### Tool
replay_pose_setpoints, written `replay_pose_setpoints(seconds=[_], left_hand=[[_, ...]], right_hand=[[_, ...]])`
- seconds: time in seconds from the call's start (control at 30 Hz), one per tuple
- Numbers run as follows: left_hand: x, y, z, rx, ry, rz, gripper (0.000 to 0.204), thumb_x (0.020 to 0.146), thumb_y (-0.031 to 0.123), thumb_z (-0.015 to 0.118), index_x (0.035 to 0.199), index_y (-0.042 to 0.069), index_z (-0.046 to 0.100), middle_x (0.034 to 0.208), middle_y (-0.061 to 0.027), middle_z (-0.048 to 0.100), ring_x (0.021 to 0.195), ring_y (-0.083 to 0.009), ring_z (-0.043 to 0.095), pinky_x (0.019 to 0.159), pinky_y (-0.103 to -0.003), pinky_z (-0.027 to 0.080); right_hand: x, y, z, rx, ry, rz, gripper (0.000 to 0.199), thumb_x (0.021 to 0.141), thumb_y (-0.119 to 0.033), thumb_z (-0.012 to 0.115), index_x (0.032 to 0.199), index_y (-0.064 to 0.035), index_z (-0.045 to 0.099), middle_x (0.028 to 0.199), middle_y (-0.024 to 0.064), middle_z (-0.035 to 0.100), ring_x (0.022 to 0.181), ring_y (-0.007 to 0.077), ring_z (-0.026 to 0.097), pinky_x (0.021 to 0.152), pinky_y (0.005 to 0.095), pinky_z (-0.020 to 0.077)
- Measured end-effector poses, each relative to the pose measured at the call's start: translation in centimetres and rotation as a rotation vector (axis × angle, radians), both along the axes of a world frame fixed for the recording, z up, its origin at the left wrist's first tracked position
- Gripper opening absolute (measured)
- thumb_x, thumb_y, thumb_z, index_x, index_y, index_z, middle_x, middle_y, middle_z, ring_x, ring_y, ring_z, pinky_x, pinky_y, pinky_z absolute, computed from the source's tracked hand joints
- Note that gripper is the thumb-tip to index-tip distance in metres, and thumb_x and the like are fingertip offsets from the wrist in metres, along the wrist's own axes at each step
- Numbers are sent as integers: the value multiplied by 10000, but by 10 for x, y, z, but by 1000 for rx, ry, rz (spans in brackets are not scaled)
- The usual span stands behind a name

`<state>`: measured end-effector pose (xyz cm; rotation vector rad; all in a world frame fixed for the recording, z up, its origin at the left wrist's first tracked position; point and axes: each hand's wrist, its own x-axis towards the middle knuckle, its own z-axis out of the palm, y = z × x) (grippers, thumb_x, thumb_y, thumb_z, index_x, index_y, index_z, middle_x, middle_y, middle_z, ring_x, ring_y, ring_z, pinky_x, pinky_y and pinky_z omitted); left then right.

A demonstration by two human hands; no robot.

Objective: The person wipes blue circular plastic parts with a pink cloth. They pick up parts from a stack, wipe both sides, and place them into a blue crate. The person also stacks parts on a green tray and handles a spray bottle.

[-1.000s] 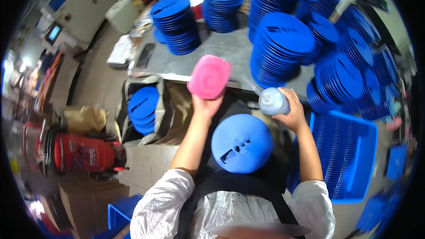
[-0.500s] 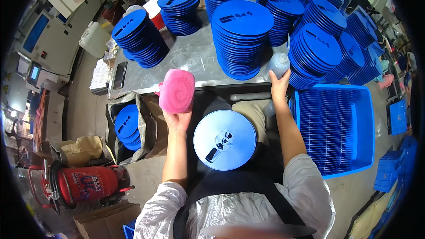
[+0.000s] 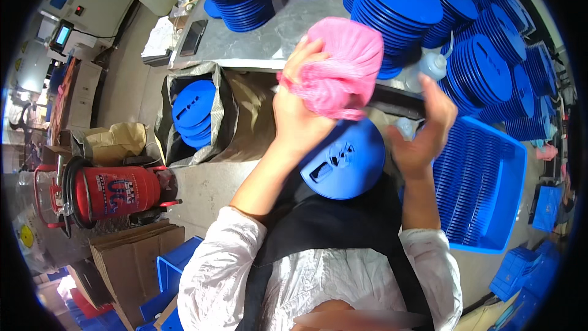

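A bunched pink cloth point(image 3: 352, 55) is gripped in my left hand point(image 3: 300, 104), raised in front of the table's edge, with its gathered tail hanging toward me. Below it, a round blue disc point(image 3: 343, 175) with cut-out slots rests on my lap, its upper part hidden by the cloth and hand. My right hand point(image 3: 425, 132) is held to the right of the disc, thumb and fingers apart and nothing between them. Just beyond its fingertips a clear squeeze bottle point(image 3: 432, 66) with a bent spout stands at the table's edge.
Stacks of blue discs point(image 3: 398, 0) crowd the grey table point(image 3: 257, 43), where a phone point(image 3: 193, 38) also lies. A blue crate point(image 3: 514, 178) full of discs stands at my right. Left of me are a lined sack point(image 3: 226, 104) with discs and a red fire extinguisher point(image 3: 116, 191).
My left hand has swung right and turned the pink cloth over above the disc. My right hand has let go of the squeeze bottle and drawn back toward me. The view has shifted.
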<state>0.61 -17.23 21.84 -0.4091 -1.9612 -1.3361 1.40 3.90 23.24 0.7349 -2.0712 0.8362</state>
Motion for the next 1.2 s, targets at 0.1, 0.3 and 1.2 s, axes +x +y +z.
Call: replay_pose_setpoints(seconds=[0.1, 0.3, 1.2], left_hand=[[12, 25, 22, -187, 113, 74, 627, 621, 125, 775, 1189, 7, 536, 1281, -207, 510, 1257, -424, 438, 1025, -462, 382], [54, 29, 28, -408, -83, -202, 597, 667, 118, 763, 1221, 17, 566, 1315, -199, 504, 1268, -397, 438, 1031, -438, 381], [133, -16, -66, 870, -898, -476, 759, 858, 112, 661, 1478, 47, 229, 1465, -101, 343, 1333, -193, 339, 1103, -344, 260]], right_hand=[[5, -41, 6, 131, -106, -48, 651, 746, -275, 738, 1276, 2, 479, 1318, 208, 473, 1148, 380, 480, 979, 476, 348], [-2, -36, -37, -472, -250, 94, 439, 778, -260, 695, 1121, -26, 551, 1175, 160, 545, 1131, 307, 513, 975, 408, 393], [67, 19, -102, -1536, -1160, 672, 638, 945, -516, 377, 1399, -67, 368, 1370, 123, 474, 1239, 290, 484, 1019, 420, 414]])
